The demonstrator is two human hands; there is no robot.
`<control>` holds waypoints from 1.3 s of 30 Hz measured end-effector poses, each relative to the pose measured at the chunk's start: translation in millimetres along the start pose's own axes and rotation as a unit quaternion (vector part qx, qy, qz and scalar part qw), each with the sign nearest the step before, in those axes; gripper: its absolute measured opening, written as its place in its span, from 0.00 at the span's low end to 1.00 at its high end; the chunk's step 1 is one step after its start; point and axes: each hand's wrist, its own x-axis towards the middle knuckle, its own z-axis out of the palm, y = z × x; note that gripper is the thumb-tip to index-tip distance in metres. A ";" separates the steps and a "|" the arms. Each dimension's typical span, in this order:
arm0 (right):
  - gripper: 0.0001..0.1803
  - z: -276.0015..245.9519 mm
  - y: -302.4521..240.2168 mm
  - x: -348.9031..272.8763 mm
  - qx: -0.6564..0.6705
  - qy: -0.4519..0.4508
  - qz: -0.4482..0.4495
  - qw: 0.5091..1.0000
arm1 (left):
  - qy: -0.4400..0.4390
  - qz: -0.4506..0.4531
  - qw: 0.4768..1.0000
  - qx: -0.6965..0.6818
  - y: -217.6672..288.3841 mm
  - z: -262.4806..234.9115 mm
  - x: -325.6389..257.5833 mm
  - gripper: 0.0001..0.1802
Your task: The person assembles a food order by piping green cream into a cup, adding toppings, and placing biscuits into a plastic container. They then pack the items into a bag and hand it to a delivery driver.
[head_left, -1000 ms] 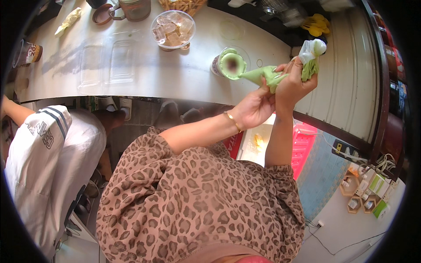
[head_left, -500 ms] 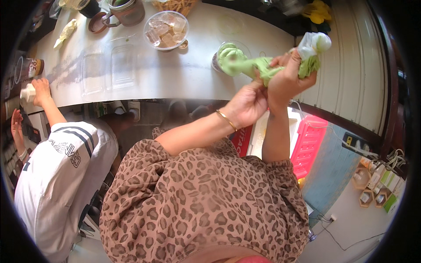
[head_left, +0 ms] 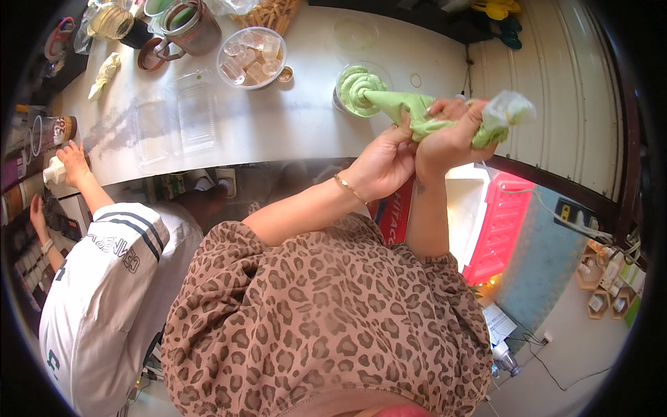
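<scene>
A piping bag (head_left: 404, 106) full of green cream is gripped between both of my hands. Its tip points left and touches a swirl of green cream (head_left: 360, 91) on top of a clear plastic cup (head_left: 338, 98). My right hand (head_left: 448, 139) wraps round the bag's wide part, just below its twisted whitish end. Nearer the tip, my left hand (head_left: 386, 156) holds the bag from below, fingers closed on it; a thin gold bracelet circles that wrist.
A round tub of clear ice cubes (head_left: 251, 58) stands left of the cup, near a mug (head_left: 189, 31) and flat clear plastic lids (head_left: 196, 115). At left, a co-worker in a white shirt (head_left: 111, 278) holds a white bottle (head_left: 55, 171). A red-lidded cooler (head_left: 497, 226) sits below the counter at right.
The green cream now forms a neater spiral, and the bag's tip has risen slightly to its centre. My hands have shifted slightly. The co-worker has leaned a little.
</scene>
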 end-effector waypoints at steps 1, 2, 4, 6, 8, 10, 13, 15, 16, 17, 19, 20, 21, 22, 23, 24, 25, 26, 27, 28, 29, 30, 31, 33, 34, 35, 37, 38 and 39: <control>0.09 -3.7 -1.1 -2.2 0.010 0.017 0.008 1.000 | -0.016 0.003 1.000 0.011 -0.7 1.9 -5.0 0.26; 0.10 -6.9 -2.9 -4.6 0.020 0.035 0.015 0.999 | -0.032 0.006 0.999 0.022 0.6 3.1 -8.4 0.28; 0.10 -9.9 -8.3 -7.0 0.029 0.061 0.018 0.998 | -0.003 0.002 1.000 -0.003 11.6 -1.5 -11.1 0.30; 0.10 -15.6 -6.6 -10.9 0.033 0.035 -0.005 0.999 | 0.013 0.017 1.000 -0.020 18.8 -7.4 -8.3 0.30; 0.11 -17.7 -7.4 -16.0 0.038 0.012 -0.026 0.999 | 0.016 0.013 0.999 -0.038 20.5 -10.2 -5.8 0.28; 0.12 -18.8 -9.3 -20.5 0.036 -0.043 -0.065 0.996 | 0.023 0.015 0.998 -0.053 21.6 -9.6 -6.0 0.26; 0.11 -31.8 -10.2 -29.4 0.025 -0.107 -0.041 0.993 | 0.030 0.021 0.996 -0.081 22.4 -6.2 -8.8 0.24; 0.10 -39.2 -11.3 -32.5 0.027 -0.128 -0.014 0.991 | 0.021 0.016 0.993 -0.115 23.3 -4.5 -11.9 0.23; 0.10 -39.5 -11.6 -32.8 0.037 -0.130 -0.010 0.991 | 0.028 0.014 0.990 -0.137 25.5 -2.1 -13.8 0.22; 0.10 -39.9 -11.5 -33.2 0.048 -0.133 -0.006 0.990 | 0.035 0.012 0.987 -0.159 27.8 0.9 -16.3 0.22; 0.09 -42.1 -9.3 -35.3 0.073 -0.121 0.009 0.990 | 0.034 -0.006 0.980 -0.197 33.8 1.3 -18.8 0.20; 0.09 -41.8 -9.3 -35.2 0.085 -0.114 0.017 0.990 | 0.027 -0.023 0.976 -0.213 37.1 -4.3 -18.2 0.20; 0.10 -38.4 -9.0 -33.8 0.097 -0.105 0.020 0.990 | 0.020 -0.040 0.972 -0.229 40.8 -7.4 -17.9 0.19; 0.11 -35.6 -6.6 -33.3 0.105 -0.087 0.022 0.990 | 0.024 -0.049 0.972 -0.227 43.7 -7.8 -17.7 0.18; 0.13 -32.3 -3.8 -32.5 0.114 -0.068 0.024 0.991 | 0.023 -0.042 0.977 -0.207 48.1 -7.1 -17.5 0.18; 0.13 -28.7 -1.0 -32.4 0.115 -0.051 0.062 0.990 | 0.022 -0.036 0.982 -0.186 53.3 -6.1 -17.0 0.17; 0.13 -28.6 4.0 -28.9 0.116 -0.027 0.099 0.988 | 0.024 -0.037 0.985 -0.164 54.6 -4.9 -12.5 0.17; 0.14 -32.9 18.2 -29.5 0.143 0.014 0.151 0.978 | 0.001 0.005 0.985 -0.171 54.5 -7.3 -10.2 0.16; 0.14 -32.6 33.6 -30.9 0.173 0.053 0.233 0.956 | -0.032 0.028 0.989 -0.140 57.1 -12.8 -8.1 0.17; 0.14 -34.0 45.0 -31.0 0.204 0.092 0.307 0.925 | -0.002 0.084 0.994 -0.064 56.1 -14.1 -5.9 0.17; 0.13 -35.2 47.6 -28.5 0.212 0.067 0.384 0.896 | 0.020 0.141 0.990 0.018 53.4 -12.0 -4.0 0.17; 0.13 -40.9 54.2 -25.9 0.259 0.087 0.490 0.828 | 0.038 0.163 0.980 0.110 46.9 -8.2 -0.1 0.17; 0.11 -55.8 75.9 -27.2 0.319 0.098 0.542 0.772 | 0.047 0.181 0.961 0.202 36.9 -1.4 4.1 0.18; 0.13 -87.1 132.8 -41.0 0.388 -0.042 0.552 0.737 | 0.073 0.177 0.916 0.352 5.1 8.9 14.0 0.18; 0.15 -87.8 131.8 -36.3 0.418 -0.014 0.617 0.667 | 0.059 0.171 0.888 0.424 -1.2 -3.6 20.5 0.18; 0.17 -92.3 128.5 -29.9 0.443 0.007 0.679 0.586 | 0.048 0.170 0.855 0.488 -8.8 -18.0 28.0 0.18; 0.26 -118.3 136.0 -30.7 0.356 -0.006 0.625 0.694 | 0.080 0.154 0.830 0.531 -23.8 -35.3 54.3 0.14; 0.28 -138.2 153.5 -39.5 0.374 0.007 0.610 0.699 | 0.082 0.148 0.806 0.567 -26.4 -41.4 68.6 0.13; 0.31 -165.6 166.5 -40.6 0.392 0.013 0.598 0.699 | 0.088 0.149 0.780 0.601 -35.8 -55.5 88.1 0.12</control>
